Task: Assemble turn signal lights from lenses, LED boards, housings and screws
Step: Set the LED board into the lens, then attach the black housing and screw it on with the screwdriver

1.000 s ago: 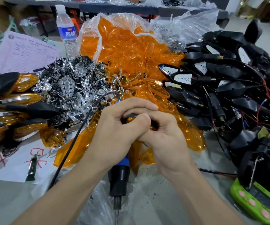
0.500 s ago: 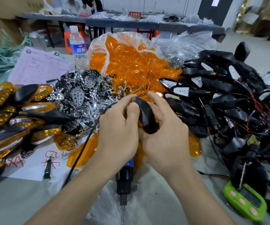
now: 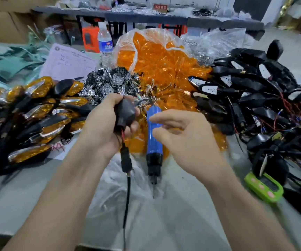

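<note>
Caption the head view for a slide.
Left hand grips a black turn signal housing while the open right hand hovers over a blue electric screwdriver beside piled amber lenses.

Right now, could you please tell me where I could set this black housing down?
The grey tabletop is bare at the near left, below the pile of finished amber lights, and nearside of the blue electric screwdriver. Behind is crowded: orange plastic lenses centre, black wired housings right.
</note>
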